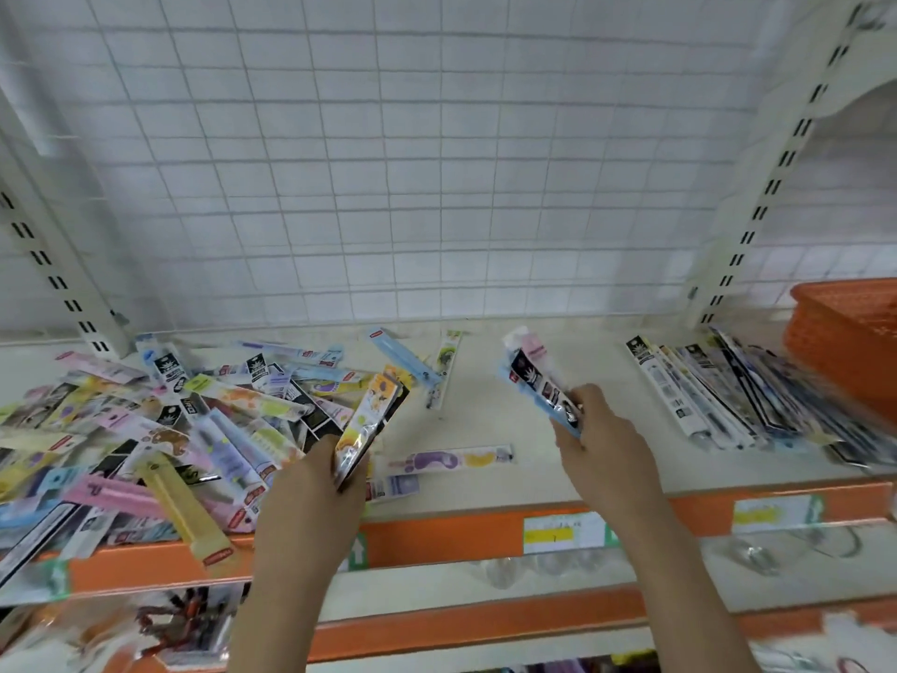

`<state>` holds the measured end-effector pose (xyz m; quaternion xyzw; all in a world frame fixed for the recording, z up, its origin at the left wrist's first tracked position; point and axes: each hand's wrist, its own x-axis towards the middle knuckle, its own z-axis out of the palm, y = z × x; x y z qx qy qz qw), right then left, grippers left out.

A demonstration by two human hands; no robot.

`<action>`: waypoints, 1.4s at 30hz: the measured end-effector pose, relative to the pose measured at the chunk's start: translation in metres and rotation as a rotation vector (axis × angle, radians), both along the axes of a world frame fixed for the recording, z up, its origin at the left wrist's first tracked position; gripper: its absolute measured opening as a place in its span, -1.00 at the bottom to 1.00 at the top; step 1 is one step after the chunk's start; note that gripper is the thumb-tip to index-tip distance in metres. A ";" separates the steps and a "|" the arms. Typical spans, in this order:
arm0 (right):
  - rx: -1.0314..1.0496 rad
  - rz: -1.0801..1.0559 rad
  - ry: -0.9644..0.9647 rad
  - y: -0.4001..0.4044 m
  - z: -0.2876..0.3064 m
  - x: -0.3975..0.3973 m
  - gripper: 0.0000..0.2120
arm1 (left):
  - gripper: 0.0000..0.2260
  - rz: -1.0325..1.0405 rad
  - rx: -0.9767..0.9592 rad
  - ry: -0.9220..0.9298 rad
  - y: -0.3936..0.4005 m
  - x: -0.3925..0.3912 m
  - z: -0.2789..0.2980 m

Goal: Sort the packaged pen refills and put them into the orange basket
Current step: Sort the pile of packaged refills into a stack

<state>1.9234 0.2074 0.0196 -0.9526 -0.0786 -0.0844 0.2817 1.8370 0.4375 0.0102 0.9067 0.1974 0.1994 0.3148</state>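
Observation:
A loose heap of packaged pen refills (145, 425) covers the left part of the white shelf (558, 429). My left hand (315, 483) grips a small stack of refill packs (371, 420) with yellow and orange prints, held up beside the heap. My right hand (602, 429) holds a second bunch of packs (539, 381), blue, pink and black, above the shelf's middle. A tidy row of sorted refill packs (718, 391) lies at the right, just left of the orange basket (844, 332), which stands at the far right edge, partly cut off.
A few single packs (451, 460) lie on the shelf between my hands. A white wire grid (437, 162) backs the shelf, with slotted uprights (776, 162) at both sides. The orange shelf front (437, 536) carries price labels. Lower shelves hold other goods.

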 end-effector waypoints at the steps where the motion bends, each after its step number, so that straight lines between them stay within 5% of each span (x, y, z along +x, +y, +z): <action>1: 0.052 -0.040 -0.034 -0.003 0.001 -0.002 -0.71 | -0.75 -0.019 -0.001 -0.016 -0.004 0.002 0.000; 4: 0.127 -0.105 -0.073 -0.013 0.001 -0.007 -0.67 | -0.87 -0.042 0.012 -0.031 -0.015 0.014 -0.003; 8: 0.164 -0.089 -0.109 -0.029 -0.003 -0.002 -0.94 | -0.82 -0.075 0.086 0.074 -0.034 0.032 -0.004; 19: 0.121 0.044 -0.072 -0.063 -0.006 0.026 -0.94 | -0.86 0.001 0.136 0.430 -0.071 0.060 -0.015; 25: 0.099 0.184 -0.064 -0.077 -0.010 0.043 -0.90 | -0.62 0.156 0.118 0.467 -0.087 0.062 -0.007; 32: 0.157 0.226 -0.119 -0.086 -0.010 0.059 -0.91 | -0.82 0.210 -0.013 0.201 -0.118 0.065 0.012; 38: 0.376 0.328 -0.092 -0.089 -0.003 0.065 -0.94 | -0.31 0.112 -0.105 -0.173 -0.147 0.075 0.027; 40: 0.464 0.340 -0.076 -0.089 -0.003 0.063 -0.96 | -0.46 0.077 -0.121 -0.207 -0.152 0.084 0.025; 42: 0.533 0.336 -0.057 -0.089 -0.006 0.062 -0.88 | -0.86 0.052 -0.117 -0.229 -0.161 0.089 0.019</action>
